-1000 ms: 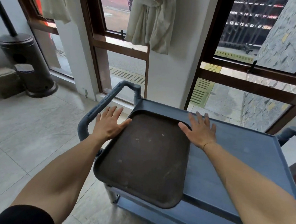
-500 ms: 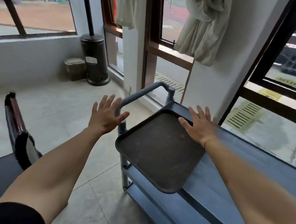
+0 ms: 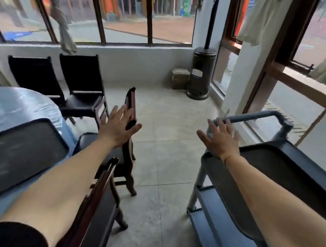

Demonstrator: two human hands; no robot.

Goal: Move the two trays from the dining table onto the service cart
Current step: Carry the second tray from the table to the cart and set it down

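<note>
A pale tiled floor [image 3: 169,136] runs to a corner of wood-framed windows, where a dark cylindrical patio heater [image 3: 201,71] stands beside a small woven box [image 3: 180,79]. Half a second ago the view faced the cart; it has since swung left, bringing the dining side into sight.

At lower left, the round surface under a glossy, crinkled pale blue plastic cover [image 3: 9,103] carries a dark rectangular tray with rounded corners and a raised rim [image 3: 16,154]; its scuffed face is blurred by motion. Dark wooden chairs with black seats [image 3: 81,86] ring that surface.

At right, the grey-blue plastic service cart with a ribbed tubular handle [image 3: 259,117] holds the other dark matte tray [image 3: 285,176] on its top shelf, apparently overhanging the near edge.

The left hand [image 3: 117,128], earlier raised near the cart handle, now hangs over a chair back, fingers spread and holding nothing. The right hand [image 3: 219,143], earlier flat on the tray's far corner, now hovers at the tray's left rim, fingers splayed, empty; whether it touches the rim is unclear.
</note>
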